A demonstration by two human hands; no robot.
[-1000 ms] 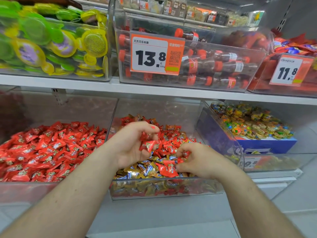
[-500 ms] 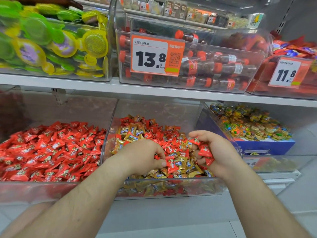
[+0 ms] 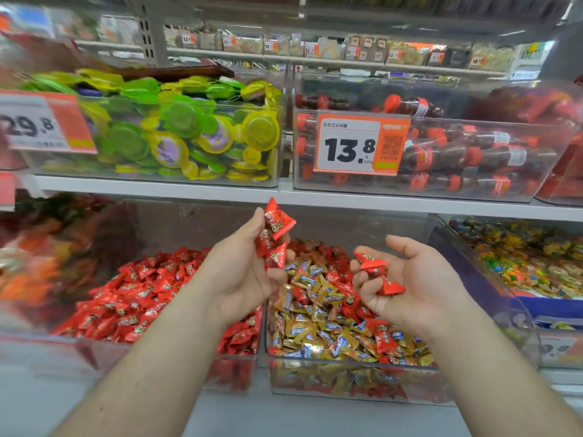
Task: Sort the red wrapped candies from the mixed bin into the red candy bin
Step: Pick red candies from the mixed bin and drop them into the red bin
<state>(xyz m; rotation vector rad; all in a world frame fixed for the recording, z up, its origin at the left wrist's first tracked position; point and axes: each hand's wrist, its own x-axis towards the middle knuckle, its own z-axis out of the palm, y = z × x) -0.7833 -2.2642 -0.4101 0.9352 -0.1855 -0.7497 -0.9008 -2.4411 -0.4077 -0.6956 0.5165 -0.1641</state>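
The clear mixed bin (image 3: 353,378) on the lower shelf holds gold and red wrapped candies. Left of it stands the red candy bin (image 3: 233,370), full of red wrapped candies (image 3: 142,298). My left hand (image 3: 243,272) is raised above the border of the two bins and grips a few red candies (image 3: 274,238) between thumb and fingers. My right hand (image 3: 410,285) hovers palm up over the mixed bin, its curled fingers holding two or three red candies (image 3: 377,272).
The white upper shelf edge (image 3: 410,203) runs just above my hands. On it sit a bin of green and yellow sweets (image 3: 176,140) and a bin of cola-bottle sweets (image 3: 467,159) with a 13.8 price tag (image 3: 356,146). A bin of colourful candies (image 3: 530,266) lies at right.
Both hands have lifted out of the mixed bin with red candies, and the left hand now sits higher and further left. The view has shifted left and up.
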